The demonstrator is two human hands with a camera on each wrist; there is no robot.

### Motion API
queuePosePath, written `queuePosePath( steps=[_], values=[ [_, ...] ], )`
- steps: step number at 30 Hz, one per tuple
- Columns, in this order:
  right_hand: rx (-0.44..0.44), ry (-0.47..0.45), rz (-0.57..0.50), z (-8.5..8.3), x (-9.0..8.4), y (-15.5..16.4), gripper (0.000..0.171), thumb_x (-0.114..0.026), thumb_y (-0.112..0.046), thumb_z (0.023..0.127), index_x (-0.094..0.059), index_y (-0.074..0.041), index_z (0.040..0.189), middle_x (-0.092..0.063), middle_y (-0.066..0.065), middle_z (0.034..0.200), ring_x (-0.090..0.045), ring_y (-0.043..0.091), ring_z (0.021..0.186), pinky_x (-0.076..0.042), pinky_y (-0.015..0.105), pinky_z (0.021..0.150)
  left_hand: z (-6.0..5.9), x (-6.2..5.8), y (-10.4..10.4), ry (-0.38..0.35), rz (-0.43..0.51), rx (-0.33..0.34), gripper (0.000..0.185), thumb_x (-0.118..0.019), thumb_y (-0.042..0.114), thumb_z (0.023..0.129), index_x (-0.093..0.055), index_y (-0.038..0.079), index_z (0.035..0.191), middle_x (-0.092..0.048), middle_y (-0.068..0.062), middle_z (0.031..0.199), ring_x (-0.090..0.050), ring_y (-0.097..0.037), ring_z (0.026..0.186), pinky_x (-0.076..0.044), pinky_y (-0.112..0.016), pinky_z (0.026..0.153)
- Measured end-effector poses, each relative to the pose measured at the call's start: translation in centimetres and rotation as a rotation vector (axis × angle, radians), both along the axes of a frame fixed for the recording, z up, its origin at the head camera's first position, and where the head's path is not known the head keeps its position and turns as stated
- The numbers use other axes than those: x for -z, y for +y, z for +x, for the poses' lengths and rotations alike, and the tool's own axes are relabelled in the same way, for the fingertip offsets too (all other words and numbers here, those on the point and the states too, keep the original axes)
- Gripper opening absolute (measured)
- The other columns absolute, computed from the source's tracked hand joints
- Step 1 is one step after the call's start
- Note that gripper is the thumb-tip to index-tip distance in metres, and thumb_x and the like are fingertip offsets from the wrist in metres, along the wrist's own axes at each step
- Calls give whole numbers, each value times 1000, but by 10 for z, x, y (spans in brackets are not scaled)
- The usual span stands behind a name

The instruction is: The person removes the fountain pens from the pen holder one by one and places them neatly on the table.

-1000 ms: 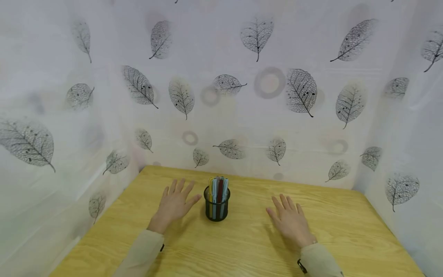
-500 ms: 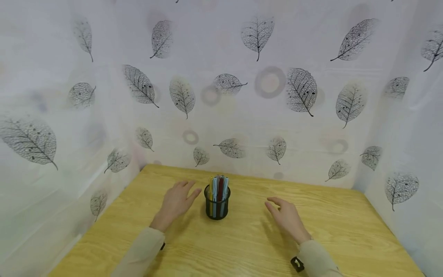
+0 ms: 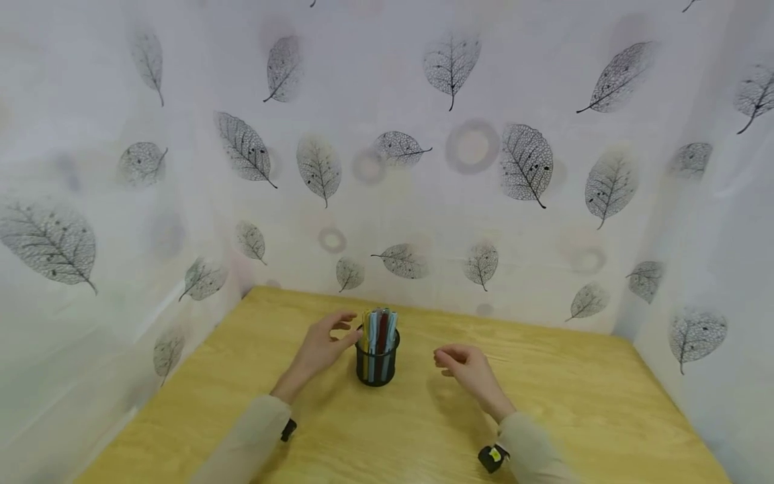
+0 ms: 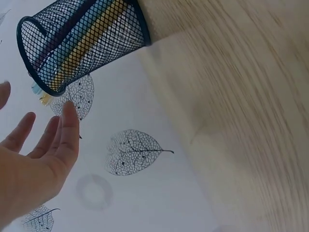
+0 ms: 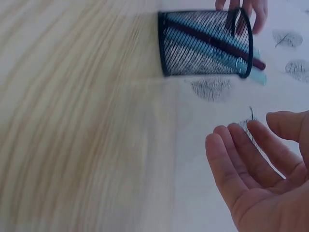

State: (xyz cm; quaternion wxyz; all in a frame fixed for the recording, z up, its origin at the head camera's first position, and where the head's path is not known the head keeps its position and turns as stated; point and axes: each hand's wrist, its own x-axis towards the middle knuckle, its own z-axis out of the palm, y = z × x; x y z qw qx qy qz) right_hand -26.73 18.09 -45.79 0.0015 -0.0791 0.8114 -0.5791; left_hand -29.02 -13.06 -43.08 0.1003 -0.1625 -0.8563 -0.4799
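Note:
A black mesh pen holder (image 3: 376, 371) stands upright on the wooden table (image 3: 411, 437), with several pens (image 3: 383, 331) in it, light blue, yellow and dark red. My left hand (image 3: 320, 346) hovers just left of its rim. In the left wrist view, the fingers (image 4: 67, 140) are slightly bent and a small gap separates them from the mesh. Some way to the right of the holder, my right hand (image 3: 473, 373) is in the air above the table. Its fingers (image 5: 227, 169) bend loosely and hold nothing, as the right wrist view shows.
A pale curtain (image 3: 387, 202) printed with dark leaves hangs behind the table and along both sides. Black bands are on both wrists, the left one (image 3: 288, 430) and the right one (image 3: 492, 458), by the light sleeves.
Both hands have moved inward toward the pen holder, the left one now close to its rim. Their fingers, spread a second ago, have bent. The holder stays in place.

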Motion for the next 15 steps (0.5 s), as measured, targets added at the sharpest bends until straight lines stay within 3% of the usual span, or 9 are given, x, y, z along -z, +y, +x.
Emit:
queuePosePath(
  steps=[6,11,15],
  values=[
    [-137,-35,-73,2,-7,-24,35,-62,-24,98,-66,3,120,-66,26,118,-69,30,103,-58,38,85,4,0,2,-74,59,56,49,-84,26,78,-65,13,121,-58,-6,135,-58,-32,122,-55,-38,88],
    [-180,-52,-149,-1,-7,-33,35,-59,-19,99,-61,3,126,-60,28,127,-68,30,106,-57,38,87,5,2,3,-84,60,97,31,-85,23,77,-71,10,102,-52,-12,142,-54,-34,125,-56,-35,85],
    [-194,-36,-180,-4,-4,-40,38,-59,-18,99,-58,4,130,-57,30,131,-67,31,107,-57,37,87,4,4,5,-73,47,100,26,-84,22,78,-72,10,98,-51,-15,143,-49,-36,130,-57,-36,85]
  ],
)
